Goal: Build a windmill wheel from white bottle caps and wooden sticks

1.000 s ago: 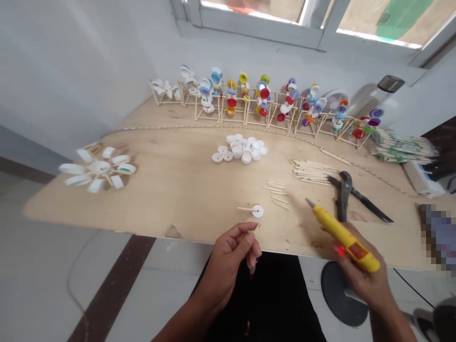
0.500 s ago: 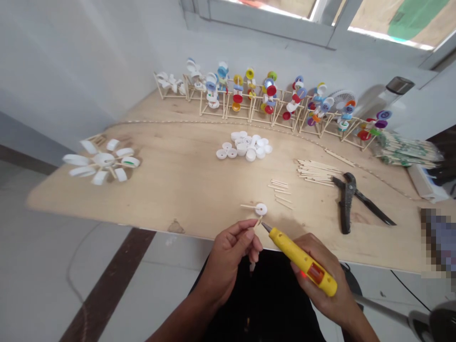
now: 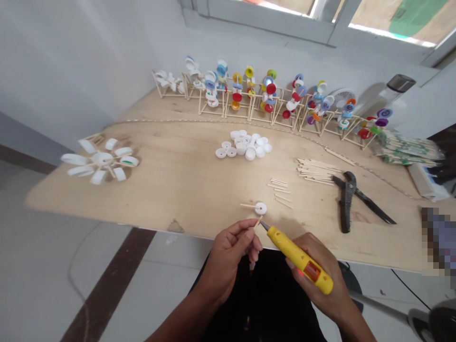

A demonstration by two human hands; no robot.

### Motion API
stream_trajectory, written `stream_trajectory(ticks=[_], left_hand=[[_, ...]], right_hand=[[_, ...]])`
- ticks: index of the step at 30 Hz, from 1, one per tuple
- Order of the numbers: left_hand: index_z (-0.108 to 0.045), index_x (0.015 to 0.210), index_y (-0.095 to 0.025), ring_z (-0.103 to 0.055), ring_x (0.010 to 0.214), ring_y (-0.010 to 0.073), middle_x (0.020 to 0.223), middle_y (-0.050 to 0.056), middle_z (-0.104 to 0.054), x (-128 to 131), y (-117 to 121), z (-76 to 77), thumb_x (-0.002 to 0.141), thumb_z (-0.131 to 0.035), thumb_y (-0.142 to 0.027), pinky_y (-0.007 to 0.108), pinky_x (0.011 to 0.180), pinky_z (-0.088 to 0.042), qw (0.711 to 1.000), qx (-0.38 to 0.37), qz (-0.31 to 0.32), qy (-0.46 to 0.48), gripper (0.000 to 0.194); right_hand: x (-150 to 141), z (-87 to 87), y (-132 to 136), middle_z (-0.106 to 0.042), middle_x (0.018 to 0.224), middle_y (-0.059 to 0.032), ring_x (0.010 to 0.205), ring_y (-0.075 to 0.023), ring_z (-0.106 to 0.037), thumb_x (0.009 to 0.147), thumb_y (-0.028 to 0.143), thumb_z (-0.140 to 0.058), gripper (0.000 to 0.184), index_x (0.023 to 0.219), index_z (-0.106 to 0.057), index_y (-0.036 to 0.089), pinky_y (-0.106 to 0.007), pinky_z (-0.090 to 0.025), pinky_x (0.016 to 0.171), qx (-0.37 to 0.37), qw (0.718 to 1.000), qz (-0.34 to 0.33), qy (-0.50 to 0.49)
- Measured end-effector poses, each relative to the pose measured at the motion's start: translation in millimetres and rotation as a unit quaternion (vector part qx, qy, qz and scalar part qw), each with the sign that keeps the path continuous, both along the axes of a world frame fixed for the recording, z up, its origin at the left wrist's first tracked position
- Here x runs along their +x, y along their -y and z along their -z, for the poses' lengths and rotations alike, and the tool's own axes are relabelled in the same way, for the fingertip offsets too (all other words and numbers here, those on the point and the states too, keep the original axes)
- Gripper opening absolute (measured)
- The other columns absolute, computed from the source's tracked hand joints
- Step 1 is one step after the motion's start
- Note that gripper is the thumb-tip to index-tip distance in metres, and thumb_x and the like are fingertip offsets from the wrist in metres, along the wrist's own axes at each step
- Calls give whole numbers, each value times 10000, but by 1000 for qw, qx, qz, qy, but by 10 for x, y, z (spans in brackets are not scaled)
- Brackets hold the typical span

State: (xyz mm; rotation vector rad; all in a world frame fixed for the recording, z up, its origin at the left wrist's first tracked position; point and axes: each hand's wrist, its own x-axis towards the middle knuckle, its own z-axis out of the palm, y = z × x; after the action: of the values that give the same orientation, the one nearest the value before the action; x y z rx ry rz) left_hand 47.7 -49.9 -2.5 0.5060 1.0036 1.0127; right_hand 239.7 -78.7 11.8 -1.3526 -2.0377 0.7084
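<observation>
At far left, a wheel of white caps [image 3: 103, 159] lies near the rounded, blurred corner of a wooden table [image 3: 171, 180], partly covering a few sticks [image 3: 96, 138] behind it. Pale board stretches wide from there to the left hand [image 3: 228, 251], which is poised at the table's front edge, thumb and forefinger pinched shut on a short stick [image 3: 257, 224]; the remaining fingers curl beneath, partly hidden. Farther back sit white cups [image 3: 245, 145], bunched and overlapping, and along the wall stands a row of colorful cap wheels [image 3: 270, 90] on stick frames. Just beyond the pinched stick, a white disc [image 3: 260, 208] rests on the board with a stick [image 3: 247, 205] pointing left. The metal tip of a yellow tool [image 3: 299, 259] is at the pinched stick; whether they touch is too small to tell. The right hand [image 3: 322, 254] closes around the tool's body, over the table edge, its fingers partly masked by the yellow casing. Loose small sticks [image 3: 281, 191] lie between the disc and the pliers [image 3: 347, 202], with board on either side. A fan [image 3: 341, 97] peeks from behind the wheels, and a pixelated object [image 3: 441, 237] is cut off at far right.
</observation>
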Motion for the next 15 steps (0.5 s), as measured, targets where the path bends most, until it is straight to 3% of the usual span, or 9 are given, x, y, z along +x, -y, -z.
stream_trajectory(ticks=[15], left_hand=[[-651,997,-139,-497,477,93,597,-4,-624,-3,-4,-21,738,-669,-286,228,493,-399,1000,-2,5,-8,298]], right_hand=[[-5,20,2,-549,685,-1,622,-147,-508,859,276,-514,124,760,-485,206,-285,-402,559,-5,1000,19,20]])
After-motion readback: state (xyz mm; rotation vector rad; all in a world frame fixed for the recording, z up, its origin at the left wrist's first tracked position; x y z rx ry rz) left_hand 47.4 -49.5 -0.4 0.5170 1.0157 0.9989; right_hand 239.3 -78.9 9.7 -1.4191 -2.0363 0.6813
